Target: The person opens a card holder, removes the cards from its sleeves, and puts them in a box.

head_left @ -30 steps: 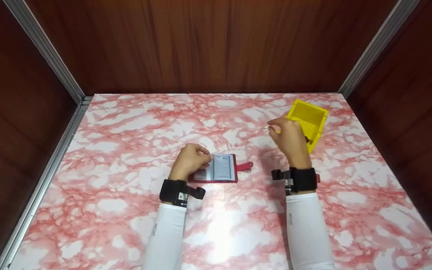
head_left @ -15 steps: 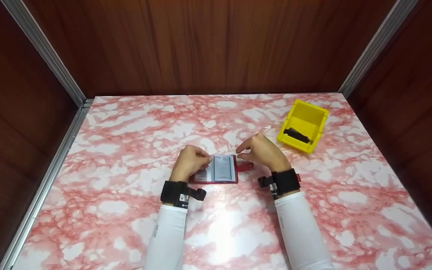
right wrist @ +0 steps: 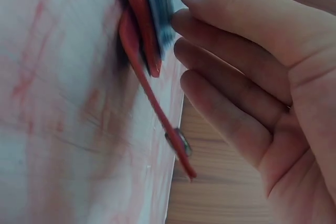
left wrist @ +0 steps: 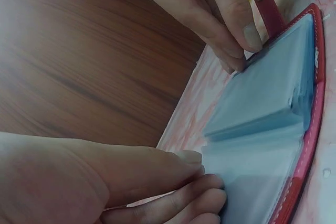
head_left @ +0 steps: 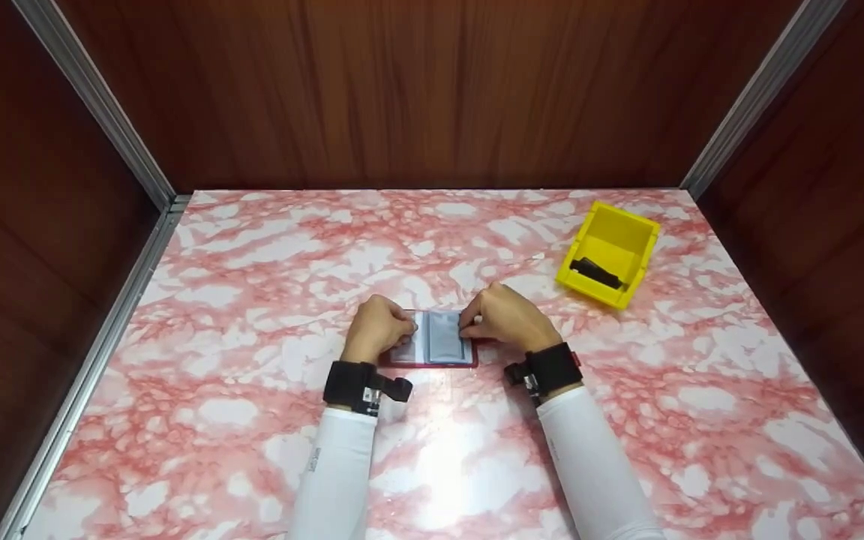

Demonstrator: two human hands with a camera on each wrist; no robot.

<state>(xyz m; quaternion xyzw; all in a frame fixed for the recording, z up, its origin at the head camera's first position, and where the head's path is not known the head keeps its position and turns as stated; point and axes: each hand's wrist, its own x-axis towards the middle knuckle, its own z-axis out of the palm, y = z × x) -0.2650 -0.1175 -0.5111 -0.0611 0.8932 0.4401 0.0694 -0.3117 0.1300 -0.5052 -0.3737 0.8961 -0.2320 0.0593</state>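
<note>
A red card holder (head_left: 432, 365) with clear plastic sleeves (left wrist: 262, 95) lies spread on the table. Its snap strap (left wrist: 269, 11) points out to the right. At its left part, my left hand (head_left: 378, 327) pinches the edge of a clear sleeve between thumb and fingers. My right hand (head_left: 511, 315) has thumb and forefinger at the outer edge of the right-hand stack of sleeves, pinching there. In the right wrist view the other fingers of the right hand (right wrist: 257, 61) are loosely bent beside the red cover (right wrist: 142, 19).
A yellow bin (head_left: 580, 289) stands at the back right with a dark, strip-like object (head_left: 595, 272) inside. The red-and-white marbled table (head_left: 267, 247) is bounded by brown wood-grain panels (head_left: 432, 97) at the back and sides.
My right hand has come from beside the yellow bin, leftward and nearer, to the right edge of the sleeves. The left hand has stayed at the card holder's left part.
</note>
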